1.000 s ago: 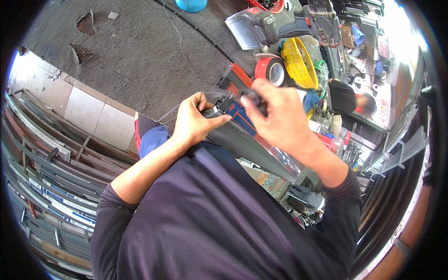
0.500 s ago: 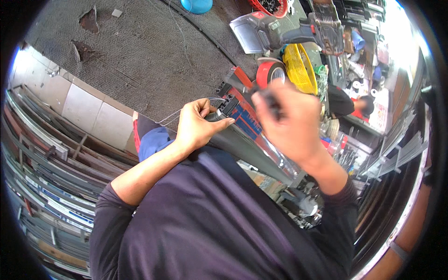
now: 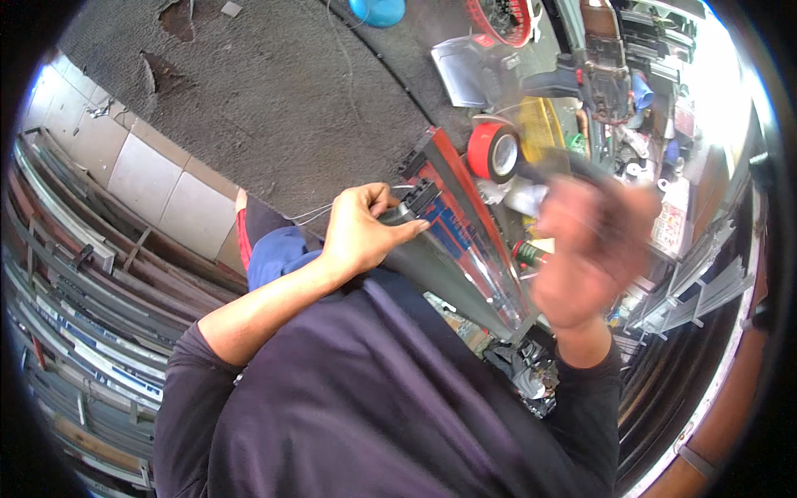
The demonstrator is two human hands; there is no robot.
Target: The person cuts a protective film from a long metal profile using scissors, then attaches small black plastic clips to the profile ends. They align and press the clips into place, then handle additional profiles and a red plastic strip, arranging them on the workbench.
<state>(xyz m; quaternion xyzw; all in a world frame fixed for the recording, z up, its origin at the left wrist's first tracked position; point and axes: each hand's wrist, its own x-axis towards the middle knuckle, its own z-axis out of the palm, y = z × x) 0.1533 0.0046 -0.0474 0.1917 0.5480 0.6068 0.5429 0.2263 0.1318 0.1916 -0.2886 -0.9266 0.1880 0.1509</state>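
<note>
My left hand (image 3: 361, 232) pinches the end of a long grey metal profile (image 3: 452, 278) between thumb and fingers. A black plastic fitting (image 3: 419, 197) sits at that end, beside the fingertips. Thin pale wires (image 3: 315, 213) trail to the left of the hand. My right hand (image 3: 594, 249) is raised to the right of the profile, smeared by motion. Its fingers appear wrapped round a dark tool (image 3: 573, 164), too blurred for me to tell its kind. Alongside the profile lies a red-edged bar (image 3: 457, 166) with blue and clear film.
A roll of red tape (image 3: 493, 153), a yellow basket (image 3: 541, 133), a cordless power tool (image 3: 552, 81) and a red basket (image 3: 502, 18) lie on the carpeted bench (image 3: 274, 108). A blue bowl (image 3: 378, 10) stands at the back. Metal profiles (image 3: 91, 332) fill racks at left.
My right hand has swung away to the right from beside the black fitting, with the dark tool. My left hand keeps its pinch on the profile. The whole view has shifted slightly.
</note>
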